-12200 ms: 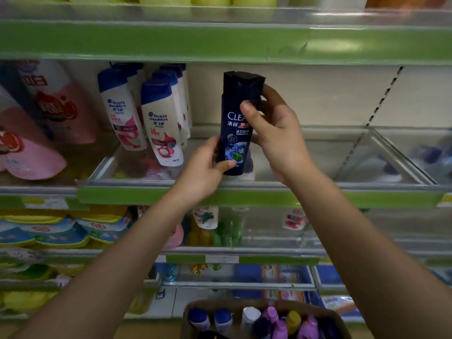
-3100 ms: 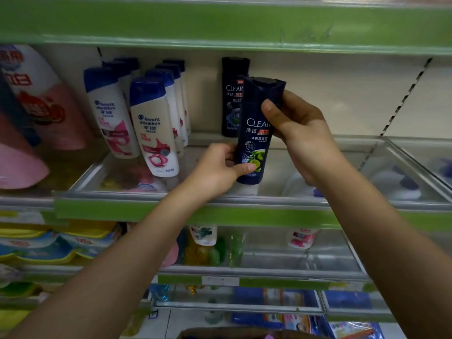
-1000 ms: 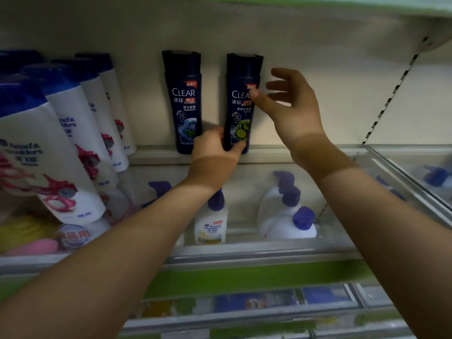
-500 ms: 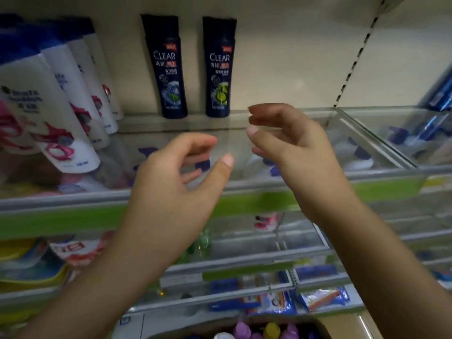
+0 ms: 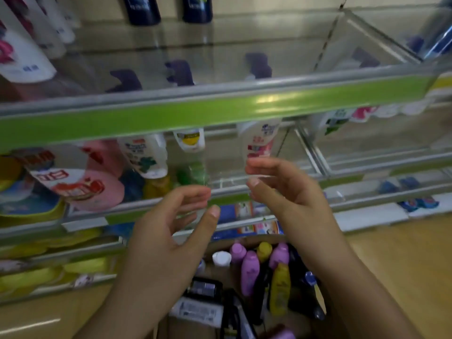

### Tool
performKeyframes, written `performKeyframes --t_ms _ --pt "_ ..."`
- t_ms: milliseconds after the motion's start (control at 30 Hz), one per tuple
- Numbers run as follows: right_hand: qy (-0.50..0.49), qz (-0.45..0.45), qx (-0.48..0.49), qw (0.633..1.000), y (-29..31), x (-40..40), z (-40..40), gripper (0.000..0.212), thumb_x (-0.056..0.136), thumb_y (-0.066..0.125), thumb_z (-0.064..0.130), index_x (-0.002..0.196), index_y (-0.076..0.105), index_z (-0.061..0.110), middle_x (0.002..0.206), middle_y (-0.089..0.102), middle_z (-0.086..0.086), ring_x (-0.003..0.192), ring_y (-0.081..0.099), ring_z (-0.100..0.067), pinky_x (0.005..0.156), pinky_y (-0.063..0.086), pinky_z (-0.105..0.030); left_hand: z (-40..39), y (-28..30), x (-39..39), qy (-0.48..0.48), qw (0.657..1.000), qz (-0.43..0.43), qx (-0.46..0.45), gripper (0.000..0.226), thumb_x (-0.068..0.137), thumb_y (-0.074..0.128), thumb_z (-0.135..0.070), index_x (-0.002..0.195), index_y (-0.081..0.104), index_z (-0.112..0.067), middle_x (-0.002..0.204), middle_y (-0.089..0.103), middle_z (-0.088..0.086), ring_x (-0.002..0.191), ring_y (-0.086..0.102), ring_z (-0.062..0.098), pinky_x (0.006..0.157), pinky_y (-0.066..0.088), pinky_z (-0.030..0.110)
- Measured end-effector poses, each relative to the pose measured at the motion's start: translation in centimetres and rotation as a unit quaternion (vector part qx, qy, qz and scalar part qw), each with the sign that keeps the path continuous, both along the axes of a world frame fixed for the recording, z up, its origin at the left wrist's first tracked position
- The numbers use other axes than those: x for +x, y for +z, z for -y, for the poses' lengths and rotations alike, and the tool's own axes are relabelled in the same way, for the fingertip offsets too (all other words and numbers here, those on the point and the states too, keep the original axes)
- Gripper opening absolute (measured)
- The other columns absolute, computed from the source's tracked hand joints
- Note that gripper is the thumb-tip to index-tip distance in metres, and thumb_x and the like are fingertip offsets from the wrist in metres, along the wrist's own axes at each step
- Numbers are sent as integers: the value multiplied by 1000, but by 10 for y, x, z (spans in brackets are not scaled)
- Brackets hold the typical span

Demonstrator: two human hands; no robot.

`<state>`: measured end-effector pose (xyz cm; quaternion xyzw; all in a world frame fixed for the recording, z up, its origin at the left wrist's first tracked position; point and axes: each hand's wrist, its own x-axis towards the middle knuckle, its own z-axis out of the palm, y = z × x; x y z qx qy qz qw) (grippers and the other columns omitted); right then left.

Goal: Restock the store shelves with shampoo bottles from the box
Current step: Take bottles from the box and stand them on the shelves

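Two dark blue shampoo bottles stand side by side at the back of the glass shelf [image 5: 220,107], one bottle [image 5: 143,11] on the left and the other bottle [image 5: 197,9] on the right; only their lower halves show. My left hand [image 5: 168,233] and my right hand [image 5: 286,192] hover empty in front of the lower shelves, fingers loosely curved, above the cardboard box [image 5: 215,248]. In the box stand purple bottles [image 5: 249,270], yellow bottles [image 5: 278,287] and dark ones, partly hidden by my arms.
White shampoo bottles with pink labels [image 5: 22,52] stand at the upper left. Pump bottles show through the glass shelf. Pink refill pouches [image 5: 80,182] and yellow packs [image 5: 49,241] fill the lower left shelves. Wooden floor [image 5: 403,253] lies to the right.
Both hands have drawn back and down from the shelf, empty, after letting go of the second dark bottle. The view has tilted down, bringing the box into sight.
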<state>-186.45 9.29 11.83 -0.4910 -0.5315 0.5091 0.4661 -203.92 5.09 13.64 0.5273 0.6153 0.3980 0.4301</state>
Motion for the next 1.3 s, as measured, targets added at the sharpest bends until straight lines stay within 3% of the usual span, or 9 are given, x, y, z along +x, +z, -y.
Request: performKeyframes --t_ms 300,433,567,700,867,967,1033,1167,1300 --pt "-30 51 -154 986 -104 17 35 19 92 62 13 107 67 25 108 68 7 98 65 -9 75 48 -21 27 -97 7 6 994 -55 -99 21 87 63 -24 107 64 -24 101 66 -15 96 59 -9 81 45 3" --pt "-42 85 -227 969 -153 26 44 22 92 61 8 113 65 12 105 68 3 100 63 -7 96 49 -29 36 -137 7 10 986 -79 -145 22 88 63 -21 111 63 -21 103 66 -12 99 60 -2 80 44 8" --pt "-46 163 -290 942 -204 26 46 16 90 64 13 104 66 19 100 67 8 101 63 -15 99 48 -37 45 -171 3 31 980 -94 -170 15 88 63 -19 102 63 -23 95 66 -13 94 61 0 75 43 6" --pt "-18 181 -277 944 -233 3 41 20 89 61 -1 109 63 5 99 61 -2 97 57 -17 81 42 -9 52 -195 -3 43 970 -122 -207 17 89 62 -17 106 64 -19 92 65 -13 86 57 -8 68 40 -1" --pt "65 290 -224 928 -271 -31 26 42 84 67 4 124 58 6 127 59 -13 119 54 -26 102 38 -26 66 -216 -17 44 958 -150 -242 19 91 60 -19 109 63 -18 97 64 -8 85 56 -7 68 42 4" --pt "95 340 -205 913 -293 -50 22 39 86 66 17 124 60 14 126 60 -8 117 55 -24 94 42 -28 76 -220 -27 43 954 -151 -256 20 92 58 -19 112 61 -18 103 65 -6 94 59 2 78 44 12" --pt "119 408 -188 886 -306 -59 22 27 90 59 27 115 62 19 118 64 -4 110 60 -25 81 43 -27 84 -221 -32 40 953 -163 -254 20 92 57 -19 113 61 -20 103 64 -9 91 57 -3 76 41 9" --pt "133 446 -181 866 -319 -66 24 34 92 54 26 125 54 19 121 61 -8 111 58 -30 85 48 -35 99 -224 -39 51 949 -164 -263 22 93 57 -18 113 60 -24 101 60 -14 84 50 -15 68 38 1" --pt "125 461 -183 859 -319 -63 24 26 91 55 25 113 60 13 113 65 -11 104 61 -33 81 48 -35 111 -228 -41 59 945 -165 -276 22 93 56 -18 114 62 -22 102 62 -12 83 51 -12 68 36 -4"
